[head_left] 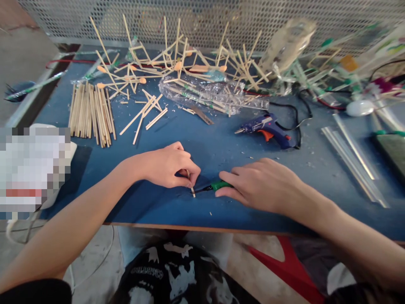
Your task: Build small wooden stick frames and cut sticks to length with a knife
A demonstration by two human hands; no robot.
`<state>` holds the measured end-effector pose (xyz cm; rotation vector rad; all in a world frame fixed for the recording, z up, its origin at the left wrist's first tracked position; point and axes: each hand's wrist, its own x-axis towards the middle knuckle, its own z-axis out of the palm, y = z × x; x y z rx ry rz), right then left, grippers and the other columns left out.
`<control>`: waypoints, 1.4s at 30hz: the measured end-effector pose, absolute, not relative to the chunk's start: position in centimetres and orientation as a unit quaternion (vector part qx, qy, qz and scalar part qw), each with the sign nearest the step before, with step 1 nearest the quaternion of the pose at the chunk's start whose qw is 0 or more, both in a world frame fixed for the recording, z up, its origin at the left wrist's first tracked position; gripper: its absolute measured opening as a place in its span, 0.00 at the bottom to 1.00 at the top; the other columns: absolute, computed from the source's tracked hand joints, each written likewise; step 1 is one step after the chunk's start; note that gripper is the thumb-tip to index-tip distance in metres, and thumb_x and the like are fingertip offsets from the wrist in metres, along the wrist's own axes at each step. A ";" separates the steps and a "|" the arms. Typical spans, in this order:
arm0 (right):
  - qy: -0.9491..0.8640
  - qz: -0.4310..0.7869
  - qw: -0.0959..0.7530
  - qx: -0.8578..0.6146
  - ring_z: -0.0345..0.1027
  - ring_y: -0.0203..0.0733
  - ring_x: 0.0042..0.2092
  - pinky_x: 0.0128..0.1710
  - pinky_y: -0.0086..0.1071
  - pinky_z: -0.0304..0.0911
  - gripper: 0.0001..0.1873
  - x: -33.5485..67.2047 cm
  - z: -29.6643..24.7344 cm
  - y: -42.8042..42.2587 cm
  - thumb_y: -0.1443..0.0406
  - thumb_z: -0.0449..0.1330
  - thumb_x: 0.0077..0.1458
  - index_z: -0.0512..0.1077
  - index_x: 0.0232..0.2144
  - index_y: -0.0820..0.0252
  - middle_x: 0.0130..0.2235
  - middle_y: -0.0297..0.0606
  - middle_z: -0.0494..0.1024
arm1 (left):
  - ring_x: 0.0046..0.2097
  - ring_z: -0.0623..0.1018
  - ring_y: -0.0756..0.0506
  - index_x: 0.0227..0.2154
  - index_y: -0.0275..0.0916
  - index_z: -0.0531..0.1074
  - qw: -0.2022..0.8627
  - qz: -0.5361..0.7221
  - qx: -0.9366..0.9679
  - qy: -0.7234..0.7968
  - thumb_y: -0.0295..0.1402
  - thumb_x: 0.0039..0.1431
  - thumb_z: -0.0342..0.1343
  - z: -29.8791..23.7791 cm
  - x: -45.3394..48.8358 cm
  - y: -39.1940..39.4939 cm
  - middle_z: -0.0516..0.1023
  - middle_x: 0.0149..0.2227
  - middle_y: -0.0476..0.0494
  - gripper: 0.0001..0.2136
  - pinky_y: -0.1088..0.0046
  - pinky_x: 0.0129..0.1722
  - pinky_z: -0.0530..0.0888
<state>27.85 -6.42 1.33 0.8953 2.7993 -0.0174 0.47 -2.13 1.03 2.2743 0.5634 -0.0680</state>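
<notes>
My left hand (pixel 177 166) pinches a short thin wooden stick (pixel 193 190) down on the blue tabletop, its lower end poking out below the fingertips. My right hand (pixel 259 181) is wrapped round the green handle of a small knife (pixel 218 185). Its dark narrow blade points left and meets the stick just below my left fingers. Most of the handle is hidden inside my right hand. Beyond the hands lie a few loose cut sticks (pixel 143 113) and a flat metal blade (pixel 202 115).
A blue glue gun (pixel 268 128) with a black cord lies beyond my right hand. Bundled sticks (pixel 91 112) sit at left, by a white box (pixel 73 152). Stick frames (pixel 177 65) and plastic wrapping (pixel 205 95) line the back against perforated metal (pixel 158 21). Clear rods (pixel 351 164) lie right.
</notes>
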 end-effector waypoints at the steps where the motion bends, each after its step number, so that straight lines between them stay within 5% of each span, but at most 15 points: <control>1: 0.948 -0.009 0.099 0.302 0.66 0.40 0.21 0.27 0.36 0.32 0.31 27.9 1.3 -6.4 0.45 0.37 0.72 0.70 0.33 0.56 0.23 0.35 0.76 | 0.37 0.74 0.50 0.33 0.46 0.77 0.389 -0.026 0.894 0.221 0.34 0.65 0.59 1.0 0.5 -2.1 0.80 0.29 0.56 0.05 0.67 0.52 0.55; 42: 0.944 -0.004 0.112 0.310 0.76 0.51 0.24 0.25 0.36 0.33 0.27 27.4 1.3 -7.1 0.46 0.40 0.72 0.68 0.33 0.53 0.24 0.32 0.77 | 0.37 0.74 0.50 0.34 0.46 0.76 0.381 -0.023 0.899 0.215 0.34 0.66 0.59 0.5 0.3 -2.1 0.81 0.32 0.55 0.04 0.65 0.52 0.54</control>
